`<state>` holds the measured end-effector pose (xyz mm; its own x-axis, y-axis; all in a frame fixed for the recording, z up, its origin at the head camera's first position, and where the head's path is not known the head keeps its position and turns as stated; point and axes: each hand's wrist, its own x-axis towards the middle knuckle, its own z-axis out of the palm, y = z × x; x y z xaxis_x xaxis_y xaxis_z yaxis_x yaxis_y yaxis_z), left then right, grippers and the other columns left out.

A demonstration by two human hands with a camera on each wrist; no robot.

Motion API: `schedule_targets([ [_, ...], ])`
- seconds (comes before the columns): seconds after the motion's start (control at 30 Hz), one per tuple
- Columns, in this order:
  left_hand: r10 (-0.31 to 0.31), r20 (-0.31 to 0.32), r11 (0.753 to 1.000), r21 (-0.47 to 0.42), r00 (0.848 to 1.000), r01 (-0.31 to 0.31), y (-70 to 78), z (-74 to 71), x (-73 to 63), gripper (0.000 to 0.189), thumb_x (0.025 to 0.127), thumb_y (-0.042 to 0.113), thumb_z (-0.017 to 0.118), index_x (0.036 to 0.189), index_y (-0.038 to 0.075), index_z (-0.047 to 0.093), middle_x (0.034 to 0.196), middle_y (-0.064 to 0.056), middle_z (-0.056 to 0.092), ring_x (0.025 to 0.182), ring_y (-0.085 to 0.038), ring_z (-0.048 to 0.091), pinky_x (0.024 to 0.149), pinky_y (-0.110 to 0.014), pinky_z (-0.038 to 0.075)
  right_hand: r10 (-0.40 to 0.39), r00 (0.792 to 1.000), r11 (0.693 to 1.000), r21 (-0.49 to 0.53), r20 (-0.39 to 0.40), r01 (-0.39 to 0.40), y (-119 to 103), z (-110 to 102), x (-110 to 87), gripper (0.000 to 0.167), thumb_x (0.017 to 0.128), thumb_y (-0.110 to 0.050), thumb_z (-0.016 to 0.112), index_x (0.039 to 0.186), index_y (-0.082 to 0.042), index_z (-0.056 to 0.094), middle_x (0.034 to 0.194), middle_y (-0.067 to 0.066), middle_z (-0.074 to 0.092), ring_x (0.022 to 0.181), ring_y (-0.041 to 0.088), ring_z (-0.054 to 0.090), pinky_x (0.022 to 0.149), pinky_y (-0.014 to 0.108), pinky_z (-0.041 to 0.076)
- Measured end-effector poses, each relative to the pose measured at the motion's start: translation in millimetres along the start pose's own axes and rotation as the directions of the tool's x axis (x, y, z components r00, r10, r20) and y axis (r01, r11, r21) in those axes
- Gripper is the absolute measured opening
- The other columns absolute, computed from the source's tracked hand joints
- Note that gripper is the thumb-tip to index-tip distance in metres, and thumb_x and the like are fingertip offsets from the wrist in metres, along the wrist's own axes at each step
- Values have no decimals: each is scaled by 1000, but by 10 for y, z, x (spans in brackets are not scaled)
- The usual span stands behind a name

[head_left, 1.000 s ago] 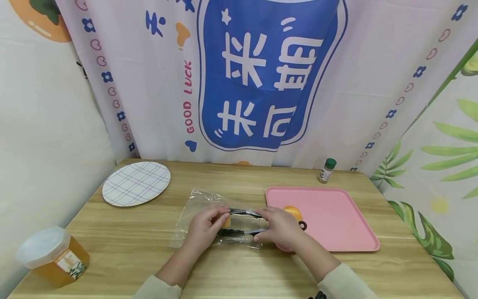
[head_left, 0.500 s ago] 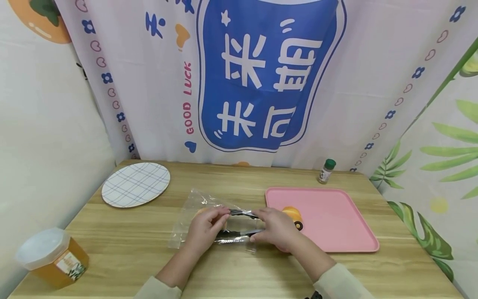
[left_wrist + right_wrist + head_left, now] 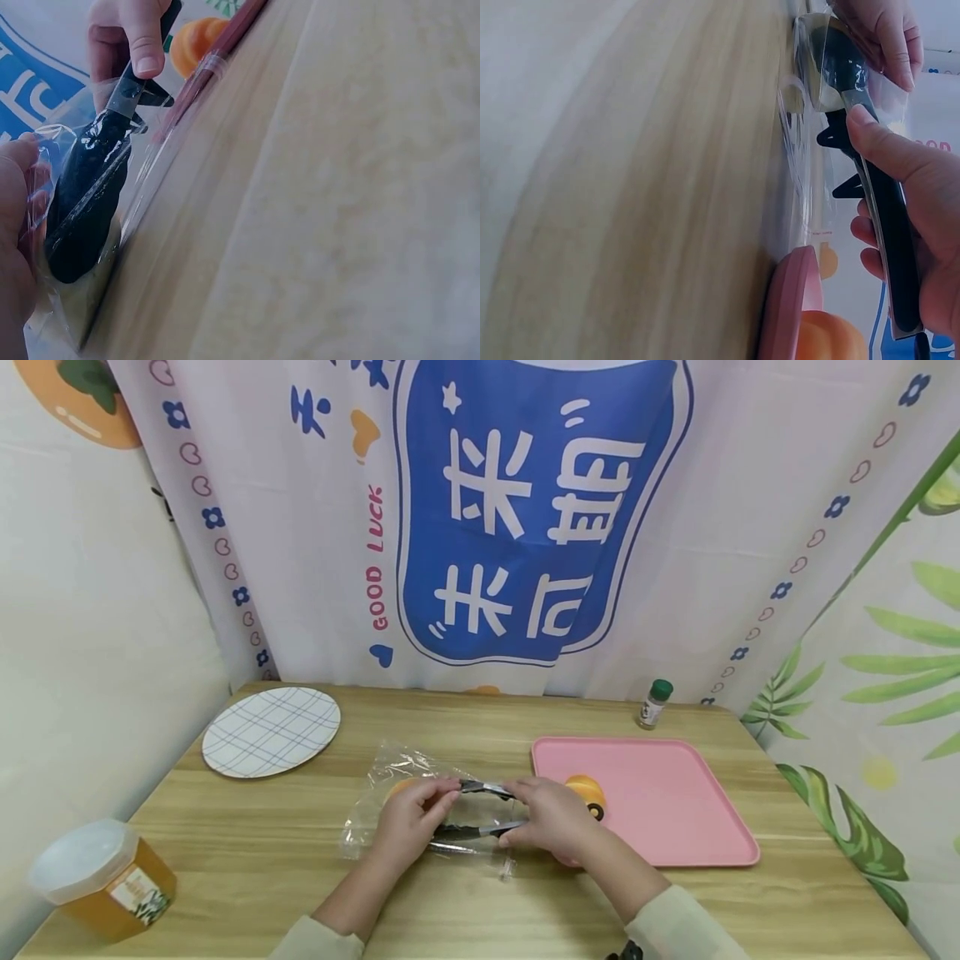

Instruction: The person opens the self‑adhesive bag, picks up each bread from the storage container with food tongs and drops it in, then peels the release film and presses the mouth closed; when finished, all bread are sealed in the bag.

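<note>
My right hand (image 3: 555, 814) grips a pair of black-and-silver tongs (image 3: 885, 225), thumb on one arm and fingers wrapped around the other side. The scalloped black tong heads (image 3: 86, 195) are inside a clear plastic bag (image 3: 360, 835), on either side of a tan, bread-like piece (image 3: 400, 787) mostly hidden behind my left hand (image 3: 408, 814). That left hand pinches the bag near the tong heads, thumb and fingers close together. The tongs' black end ring (image 3: 596, 812) sticks out past my right hand, over the pink tray.
An orange bun-like piece (image 3: 587, 792) lies on the pink tray (image 3: 675, 802) at the right. A green-capped shaker (image 3: 656, 703) stands behind it. Back left is a checked plate (image 3: 272, 732); front left, an amber jar with a white lid (image 3: 105, 881).
My right hand and the tongs have shifted slightly left, deeper into the bag. The tan piece has moved left and now shows beyond my left hand, which has hardly moved.
</note>
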<state>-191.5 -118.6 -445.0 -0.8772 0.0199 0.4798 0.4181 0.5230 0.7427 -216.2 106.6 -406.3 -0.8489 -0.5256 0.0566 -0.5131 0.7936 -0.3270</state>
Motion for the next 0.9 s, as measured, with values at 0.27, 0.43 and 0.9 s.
schedule_targets([
  [0.27,-37,13,999,7,999,37,-24,15,16,10,87,16,74,96,12,76,99,-3,76,89,-14,68,73,-23,58,25,998,1000,12,49,-25,40,-46,13,84,72,-50,83,139,-9,54,139,15,57,126,33,56,102,51,50],
  [0.43,-36,20,999,17,999,36,-31,20,20,7,86,16,75,92,13,76,94,0,75,76,-4,59,65,-19,53,36,997,999,33,63,-38,76,-74,-13,84,71,-48,84,140,-11,53,141,13,56,129,32,54,104,51,49],
  [0.9,-84,39,996,38,996,82,-64,47,43,8,88,18,73,95,14,76,91,2,74,75,-4,58,65,-19,53,66,996,998,19,56,-67,184,-214,-141,83,70,-44,85,140,-11,54,134,9,61,119,28,59,100,49,51],
])
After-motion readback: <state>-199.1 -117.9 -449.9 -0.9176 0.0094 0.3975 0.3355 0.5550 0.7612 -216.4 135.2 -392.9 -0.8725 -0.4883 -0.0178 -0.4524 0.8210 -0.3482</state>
